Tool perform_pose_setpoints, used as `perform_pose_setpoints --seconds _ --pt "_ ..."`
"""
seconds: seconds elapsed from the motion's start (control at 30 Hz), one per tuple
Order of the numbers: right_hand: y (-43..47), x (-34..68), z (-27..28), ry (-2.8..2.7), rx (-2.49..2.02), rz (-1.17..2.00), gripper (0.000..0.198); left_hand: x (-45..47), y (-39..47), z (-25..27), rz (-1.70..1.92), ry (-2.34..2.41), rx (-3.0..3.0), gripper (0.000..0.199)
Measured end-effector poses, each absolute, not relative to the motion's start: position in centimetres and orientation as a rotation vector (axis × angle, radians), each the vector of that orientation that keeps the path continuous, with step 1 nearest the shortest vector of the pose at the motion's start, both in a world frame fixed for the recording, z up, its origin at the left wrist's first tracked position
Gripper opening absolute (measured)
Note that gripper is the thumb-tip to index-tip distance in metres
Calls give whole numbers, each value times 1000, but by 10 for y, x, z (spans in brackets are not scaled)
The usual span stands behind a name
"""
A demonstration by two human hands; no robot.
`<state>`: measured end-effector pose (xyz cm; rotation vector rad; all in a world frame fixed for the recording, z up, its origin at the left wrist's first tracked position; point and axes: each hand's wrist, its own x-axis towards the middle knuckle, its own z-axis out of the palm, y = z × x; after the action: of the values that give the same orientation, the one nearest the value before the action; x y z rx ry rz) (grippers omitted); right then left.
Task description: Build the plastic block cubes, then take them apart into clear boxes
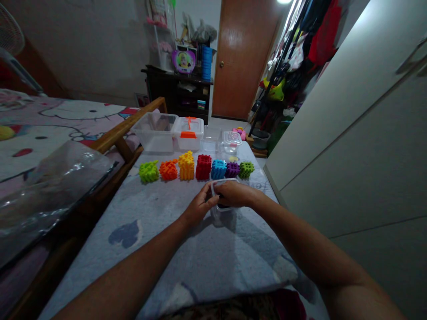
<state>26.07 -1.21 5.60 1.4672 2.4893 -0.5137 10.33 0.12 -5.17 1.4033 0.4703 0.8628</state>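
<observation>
Here, the small clear box (224, 218) sat just below the picture's middle, right beside the left hand (199, 204), which held its left side. The right hand (234, 194) was nearer the inside, dipping in from the right; whether it gripped anything, I couldn't tell.

"Where does this view look from?"
"From the person's head, above the near end of a pale blue-grey patterned cloth (200, 258) spread out flat."
"Facing which way?"
"Forward and down. The cloth fills the lower middle; a brown wooden door (245, 58) stands well beyond, at the top."
"How near is it?"
"Near: the bare left hand (200, 203) and bare right hand (234, 194) show about mid-frame."
"And sideways?"
"Wide: a pink-and-white printed bedspread (70, 111) at left, a tall pale flat-panelled cupboard (350, 146) slanting across the right."
</observation>
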Motion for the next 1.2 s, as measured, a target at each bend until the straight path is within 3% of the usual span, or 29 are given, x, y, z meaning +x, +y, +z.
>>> perform_pose_setpoints --seconds 0.17,0.33,0.4,0.53,0.63,0.83,1.03,1.2 --pt "-22 279 72 2644 1741 -530 17 104 0 -55 855 498 1367 56" --pt "-43 313 65 2759 2332 -416 20 104 -1 -58 926 637 1464 57" --pt "-54 326 50 2715 2474 -550 35 102 -1 -56 998 768 1577 53" --pt "-73 340 17 2628 2393 -1009 96 95 -3 -48 1035 869 1755 50" --pt "-80 339 2 2625 2232 -1226 118 93 -7 -45 1004 827 1789 52" --pt "-76 327 -8 2662 2256 -1439 109 93 -7 -49 954 757 1798 60" --pt "-72 322 -21 2689 2272 -1642 122 91 -3 -53 910 685 1775 69" --pt "-72 324 -23 2613 2314 -1813 122 91 -4 -56 886 635 1716 71"
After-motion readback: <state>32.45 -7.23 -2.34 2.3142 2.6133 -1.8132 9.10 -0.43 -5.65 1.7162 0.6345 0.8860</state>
